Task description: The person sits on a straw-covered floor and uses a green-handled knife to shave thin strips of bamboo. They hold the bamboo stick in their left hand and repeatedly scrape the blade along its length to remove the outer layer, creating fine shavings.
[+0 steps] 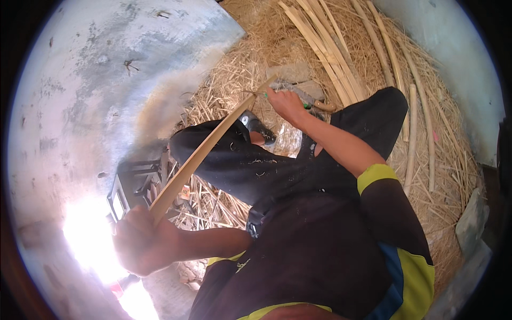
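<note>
A long, flat, pale bamboo strip (202, 150) slants across my lap, from the lower left up to the far middle. Its near end is in my left hand (143, 240), whose fingers are wrapped round it beside the bright wall. My right hand (287, 104) is closed at the strip's far end. A thin dark edge and a bit of green show by its fingers, but I cannot make out what it grips. Just beyond that hand, a curved tool with a wooden handle (324, 106) lies on the ground near my feet.
Split bamboo strips (330, 56) lie in a bundle ahead, and several long round poles (421, 101) lie along the right. Shavings (234, 69) cover the ground. A pale wall (80, 106) stands close on the left, with a dark frame-like object (130, 184) by it.
</note>
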`<action>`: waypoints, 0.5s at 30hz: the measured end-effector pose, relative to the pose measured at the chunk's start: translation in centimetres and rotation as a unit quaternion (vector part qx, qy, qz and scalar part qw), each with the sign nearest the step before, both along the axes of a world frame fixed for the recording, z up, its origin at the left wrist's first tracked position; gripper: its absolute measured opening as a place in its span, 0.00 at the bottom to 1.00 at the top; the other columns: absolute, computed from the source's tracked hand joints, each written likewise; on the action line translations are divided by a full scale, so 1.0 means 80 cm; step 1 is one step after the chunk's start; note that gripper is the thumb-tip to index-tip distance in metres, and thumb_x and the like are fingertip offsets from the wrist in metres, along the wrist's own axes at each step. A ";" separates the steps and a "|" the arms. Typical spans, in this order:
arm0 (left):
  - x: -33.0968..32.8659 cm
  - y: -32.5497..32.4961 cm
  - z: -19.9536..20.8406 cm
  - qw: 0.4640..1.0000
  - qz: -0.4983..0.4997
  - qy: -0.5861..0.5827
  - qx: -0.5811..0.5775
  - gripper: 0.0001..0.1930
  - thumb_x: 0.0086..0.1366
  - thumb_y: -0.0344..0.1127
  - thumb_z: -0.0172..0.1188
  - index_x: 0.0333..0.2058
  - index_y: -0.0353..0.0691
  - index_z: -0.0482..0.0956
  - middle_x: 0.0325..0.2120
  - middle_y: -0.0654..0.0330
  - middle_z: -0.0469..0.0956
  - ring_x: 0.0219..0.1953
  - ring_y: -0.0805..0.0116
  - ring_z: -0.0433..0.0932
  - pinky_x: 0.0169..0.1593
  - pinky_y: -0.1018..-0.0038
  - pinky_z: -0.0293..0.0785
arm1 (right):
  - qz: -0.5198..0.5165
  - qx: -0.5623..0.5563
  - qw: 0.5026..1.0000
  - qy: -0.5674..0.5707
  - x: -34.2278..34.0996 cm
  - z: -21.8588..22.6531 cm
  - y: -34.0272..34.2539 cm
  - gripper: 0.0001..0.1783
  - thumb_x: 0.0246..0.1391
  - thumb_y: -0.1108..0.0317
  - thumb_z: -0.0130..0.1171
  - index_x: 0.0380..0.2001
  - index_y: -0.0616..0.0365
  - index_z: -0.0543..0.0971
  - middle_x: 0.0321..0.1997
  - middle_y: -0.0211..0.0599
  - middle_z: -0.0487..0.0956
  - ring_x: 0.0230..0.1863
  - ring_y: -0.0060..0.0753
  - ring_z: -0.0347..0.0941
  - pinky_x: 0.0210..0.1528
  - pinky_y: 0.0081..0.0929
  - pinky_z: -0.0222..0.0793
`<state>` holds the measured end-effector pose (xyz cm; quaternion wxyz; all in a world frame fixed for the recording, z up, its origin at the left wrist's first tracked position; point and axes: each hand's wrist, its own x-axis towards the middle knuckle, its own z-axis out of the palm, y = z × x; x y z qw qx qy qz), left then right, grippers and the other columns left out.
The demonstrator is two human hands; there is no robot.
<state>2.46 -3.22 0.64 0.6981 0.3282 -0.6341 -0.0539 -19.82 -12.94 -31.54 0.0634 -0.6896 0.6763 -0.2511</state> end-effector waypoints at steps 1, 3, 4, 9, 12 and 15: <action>-0.004 0.000 0.002 0.999 -0.018 0.035 0.012 0.13 0.65 0.38 0.39 0.21 0.51 0.52 0.08 0.70 0.45 0.11 0.79 0.40 0.17 0.78 0.41 | 0.004 0.019 0.998 -0.067 -0.002 -0.011 -0.006 0.08 0.56 0.69 0.49 0.36 0.61 0.71 0.25 0.55 0.79 0.26 0.51 0.79 0.26 0.45 0.73; -0.005 0.007 0.003 0.994 -0.068 0.086 0.028 0.13 0.66 0.38 0.38 0.21 0.51 0.52 0.08 0.70 0.45 0.11 0.79 0.40 0.16 0.78 0.41 | 0.018 0.062 0.977 -0.202 -0.003 -0.016 -0.013 0.12 0.59 0.64 0.47 0.36 0.62 0.73 0.27 0.59 0.79 0.28 0.52 0.79 0.28 0.43 0.74; -0.006 0.012 0.002 0.989 -0.101 0.101 0.031 0.13 0.66 0.38 0.37 0.21 0.50 0.52 0.08 0.70 0.45 0.11 0.79 0.39 0.16 0.78 0.40 | 0.020 0.163 0.936 -0.311 -0.004 -0.012 -0.011 0.14 0.60 0.62 0.47 0.37 0.63 0.74 0.27 0.60 0.79 0.29 0.55 0.79 0.31 0.44 0.73; -0.006 0.018 -0.001 0.955 -0.276 0.101 0.039 0.14 0.67 0.37 0.36 0.21 0.50 0.52 0.07 0.70 0.46 0.11 0.79 0.39 0.16 0.78 0.40 | -0.037 0.097 0.915 -0.389 0.010 0.052 0.029 0.20 0.62 0.57 0.45 0.40 0.65 0.73 0.27 0.63 0.77 0.32 0.64 0.76 0.38 0.52 0.69; 0.002 0.018 -0.002 0.955 -0.288 0.070 0.030 0.13 0.67 0.37 0.36 0.20 0.51 0.53 0.07 0.70 0.47 0.11 0.80 0.39 0.16 0.78 0.40 | 0.091 0.075 0.918 -0.378 0.036 0.169 0.084 0.19 0.62 0.56 0.46 0.39 0.63 0.73 0.24 0.62 0.76 0.30 0.66 0.74 0.38 0.54 0.69; -0.006 0.023 -0.010 0.940 -0.302 0.156 0.010 0.13 0.66 0.36 0.36 0.21 0.50 0.54 0.07 0.70 0.47 0.10 0.80 0.40 0.16 0.78 0.40 | 0.183 0.005 0.918 -0.352 0.068 0.252 0.142 0.12 0.60 0.63 0.51 0.37 0.62 0.71 0.18 0.58 0.73 0.23 0.60 0.73 0.26 0.48 0.68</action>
